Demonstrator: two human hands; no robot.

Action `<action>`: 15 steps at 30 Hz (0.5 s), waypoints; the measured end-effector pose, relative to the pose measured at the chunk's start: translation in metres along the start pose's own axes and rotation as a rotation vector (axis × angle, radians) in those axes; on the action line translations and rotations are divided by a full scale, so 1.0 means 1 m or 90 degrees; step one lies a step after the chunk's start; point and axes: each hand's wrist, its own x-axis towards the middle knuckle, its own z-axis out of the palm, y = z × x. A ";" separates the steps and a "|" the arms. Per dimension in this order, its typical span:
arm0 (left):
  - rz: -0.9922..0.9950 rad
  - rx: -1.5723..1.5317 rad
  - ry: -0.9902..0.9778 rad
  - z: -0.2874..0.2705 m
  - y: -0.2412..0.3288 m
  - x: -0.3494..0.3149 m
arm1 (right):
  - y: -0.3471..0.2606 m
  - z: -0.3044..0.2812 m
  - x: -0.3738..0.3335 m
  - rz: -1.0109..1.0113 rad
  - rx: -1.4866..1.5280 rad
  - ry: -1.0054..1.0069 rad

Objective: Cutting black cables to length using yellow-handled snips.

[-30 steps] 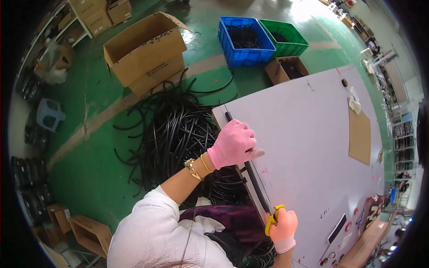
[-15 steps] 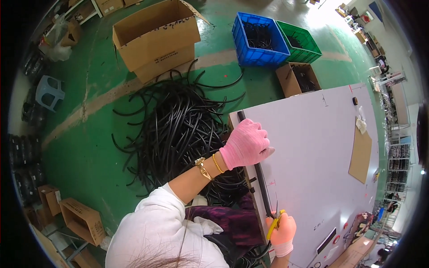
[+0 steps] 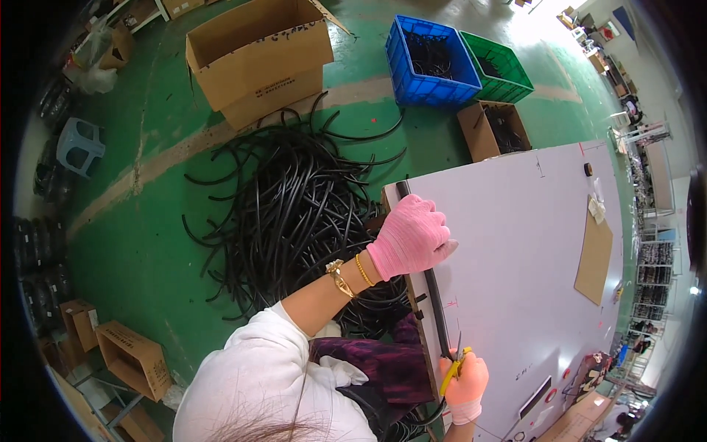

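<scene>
A black rubber tube (image 3: 437,309) lies along the left edge of the white-topped table (image 3: 515,250). Pink-gloved, my left hand (image 3: 414,234) is closed over the tube's upper stretch and presses it to the tabletop. Lower down, my right hand (image 3: 468,384), in a pink glove too, grips yellow-handled scissors (image 3: 452,374). Their blades point away from me and meet the tube; whether they have bitten into it, I cannot tell. Past the scissors, black tubing curves down off the table edge. A big heap of black tubes (image 3: 294,199) covers the floor left of the table.
Beyond the heap stand a large open carton (image 3: 265,74), a blue crate (image 3: 427,92), a green crate (image 3: 508,87) and a smaller carton (image 3: 479,136). On the table lie a brown cardboard piece (image 3: 593,254) and a black tape roll (image 3: 588,169). A grey-blue stool (image 3: 81,147) is far left.
The view has shifted very slightly. Both hands keep the same hold, the left on the tube and the right on the scissors, with no clear movement along the tube.
</scene>
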 end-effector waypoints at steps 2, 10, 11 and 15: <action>0.003 0.010 -0.001 0.000 0.000 0.000 | 0.000 0.002 0.000 -0.002 -0.001 0.001; -0.001 0.016 0.008 0.000 0.001 -0.001 | -0.001 0.006 0.000 -0.017 -0.016 0.051; -0.003 0.016 0.007 0.000 0.001 -0.001 | -0.001 0.006 0.000 -0.017 -0.016 0.051; 0.000 0.023 0.009 0.000 0.000 -0.002 | -0.003 0.005 0.002 -0.011 -0.026 0.043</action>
